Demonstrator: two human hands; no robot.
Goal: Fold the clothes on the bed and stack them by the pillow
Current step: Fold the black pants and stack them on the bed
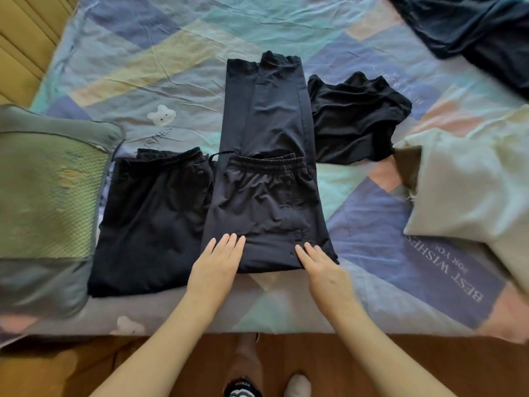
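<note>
At centre frame, a left hand (pixel 216 260) and a right hand (pixel 323 265) press flat, fingers straight and gripping nothing, on the near fold of dark trousers (pixel 266 173) lying on the bed (pixel 160 67). Smoothing the crease evenly before folding again should keep the bundle square; a folded pair (pixel 151 222) waits beside the pillow (pixel 45 202), at left.

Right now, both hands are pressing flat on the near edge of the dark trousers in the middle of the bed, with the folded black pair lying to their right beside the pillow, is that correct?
Not quite: the head view shows the folded black pair to the left of the dark trousers, beside the pillow. The rest holds: the left hand and right hand press flat on the trousers' near edge.
</note>
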